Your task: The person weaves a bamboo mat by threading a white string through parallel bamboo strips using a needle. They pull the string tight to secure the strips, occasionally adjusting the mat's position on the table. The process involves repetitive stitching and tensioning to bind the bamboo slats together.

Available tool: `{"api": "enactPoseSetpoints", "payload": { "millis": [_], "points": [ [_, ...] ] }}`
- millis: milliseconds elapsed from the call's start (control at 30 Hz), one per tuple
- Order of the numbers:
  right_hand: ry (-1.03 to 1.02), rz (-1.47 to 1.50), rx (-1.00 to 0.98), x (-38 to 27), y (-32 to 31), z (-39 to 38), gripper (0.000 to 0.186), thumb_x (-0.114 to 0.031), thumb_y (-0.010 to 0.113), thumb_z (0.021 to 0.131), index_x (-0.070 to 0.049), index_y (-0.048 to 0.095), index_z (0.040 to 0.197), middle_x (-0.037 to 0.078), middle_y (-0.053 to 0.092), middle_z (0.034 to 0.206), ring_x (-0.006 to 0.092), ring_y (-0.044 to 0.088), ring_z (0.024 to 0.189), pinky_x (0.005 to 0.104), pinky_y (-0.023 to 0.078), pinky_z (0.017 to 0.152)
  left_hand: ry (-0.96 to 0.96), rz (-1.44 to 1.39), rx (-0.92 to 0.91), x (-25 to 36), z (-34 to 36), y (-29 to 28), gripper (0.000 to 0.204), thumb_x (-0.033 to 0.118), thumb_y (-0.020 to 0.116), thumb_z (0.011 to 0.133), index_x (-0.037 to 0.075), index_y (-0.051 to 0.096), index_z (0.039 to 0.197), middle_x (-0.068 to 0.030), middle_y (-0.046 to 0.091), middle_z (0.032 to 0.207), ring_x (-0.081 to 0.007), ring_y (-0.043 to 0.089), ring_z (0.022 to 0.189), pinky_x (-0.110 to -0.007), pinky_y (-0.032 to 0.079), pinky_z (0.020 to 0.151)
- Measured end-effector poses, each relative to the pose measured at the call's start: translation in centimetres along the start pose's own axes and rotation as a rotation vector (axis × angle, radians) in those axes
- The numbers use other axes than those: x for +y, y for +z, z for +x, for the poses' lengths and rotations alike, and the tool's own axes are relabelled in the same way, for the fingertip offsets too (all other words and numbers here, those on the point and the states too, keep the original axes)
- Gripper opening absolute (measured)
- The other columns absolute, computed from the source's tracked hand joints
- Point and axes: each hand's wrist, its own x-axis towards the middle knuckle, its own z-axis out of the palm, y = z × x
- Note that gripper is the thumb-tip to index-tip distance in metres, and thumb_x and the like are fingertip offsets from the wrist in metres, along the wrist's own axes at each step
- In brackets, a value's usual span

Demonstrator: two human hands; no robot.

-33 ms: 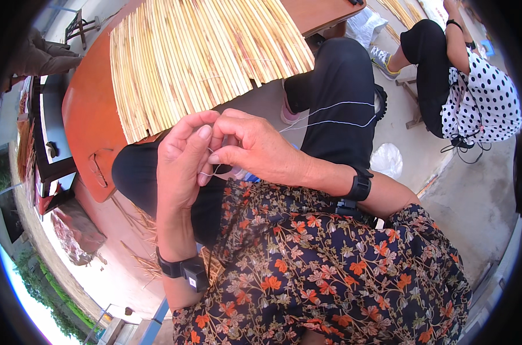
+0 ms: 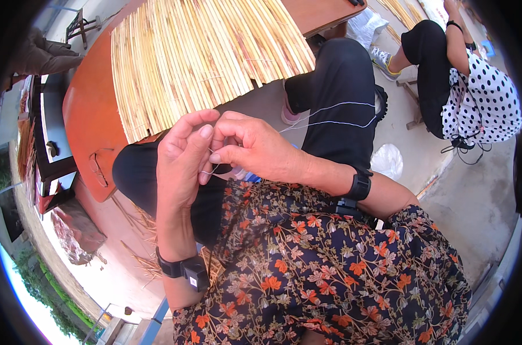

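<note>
My left hand [image 2: 183, 150] and my right hand [image 2: 258, 146] meet above my lap, both closed on a thin white thread [image 2: 336, 106]. A short bit of the thread shows below the fingertips, and a long loop of it runs right across my black trouser leg. My right thumb and forefinger pinch it; whether a needle is among the fingers I cannot make out. Just beyond the hands lies a mat of pale, straight stalks [image 2: 197, 63], laid side by side with fine stitching across them. Its near edge comes close to my left fingers.
The mat rests on a reddish-brown table [image 2: 85, 109], with eyeglasses [image 2: 100, 167] near its rim. Another person in a polka-dot top [image 2: 485, 98] sits at the right. A white plastic bag [image 2: 364, 27] lies beyond my knee. Dry stalks [image 2: 143, 253] litter the floor at left.
</note>
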Motion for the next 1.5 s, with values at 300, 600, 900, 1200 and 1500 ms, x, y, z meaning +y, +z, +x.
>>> {"api": "enactPoseSetpoints", "payload": {
  "millis": [300,600,900,1200,1500],
  "points": [
    [0.480,0.533,-0.262,-0.9,-4.9,-1.9,0.015,-0.015,0.064,0.094,0.000,0.062,0.094,0.002,0.061,0.068,0.0071,0.057,0.052,0.0200,0.046,0.046,-0.010,-0.003,-0.008,-0.9,-0.1,-0.6,0.027,0.016,0.060,0.099,0.000,0.058,0.120,0.0080,0.037,0.052,-0.0017,0.032,0.038,-0.018,0.026,0.036],
    [0.436,0.710,-0.184,-0.9,-6.7,-3.2,0.019,-0.020,0.064,0.094,0.000,0.064,0.093,-0.001,0.056,0.061,0.0044,0.048,0.044,0.0191,0.036,0.039,-0.093,0.209,-0.024,-2.5,0.8,-2.0,0.027,0.015,0.060,0.098,-0.001,0.060,0.119,0.0026,0.053,0.066,-0.0021,0.041,0.044,-0.018,0.032,0.040],
    [0.401,0.097,-0.020,-2.0,-5.5,-2.5,0.018,-0.022,0.062,0.095,-0.006,0.066,0.090,-0.003,0.054,0.061,0.0043,0.049,0.050,0.0209,0.038,0.044,0.191,0.311,-0.029,-2.1,-0.3,2.0,0.021,0.003,0.063,0.093,-0.003,0.065,0.114,-0.0077,0.070,0.104,-0.0072,0.060,0.064,-0.021,0.050,0.057],
    [0.309,0.275,0.128,-1.1,-4.7,-2.3,0.017,-0.016,0.055,0.098,-0.002,0.061,0.105,0.000,0.061,0.076,0.0063,0.057,0.061,0.0221,0.046,0.051,0.148,0.147,-0.042,-3.4,0.0,2.3,0.014,0.009,0.061,0.097,-0.002,0.064,0.106,-0.0074,0.070,0.085,-0.0128,0.069,0.074,-0.023,0.056,0.069],
    [0.361,0.275,-0.128,-0.3,-4.5,-2.7,0.021,-0.020,0.054,0.102,-0.001,0.062,0.101,-0.001,0.058,0.068,0.0057,0.056,0.057,0.0210,0.047,0.053,0.095,-0.326,-0.003,-4.2,1.0,0.7,0.014,0.012,0.061,0.098,0.003,0.060,0.108,-0.0079,0.067,0.086,-0.0141,0.064,0.068,-0.025,0.055,0.064]
  ]
}}
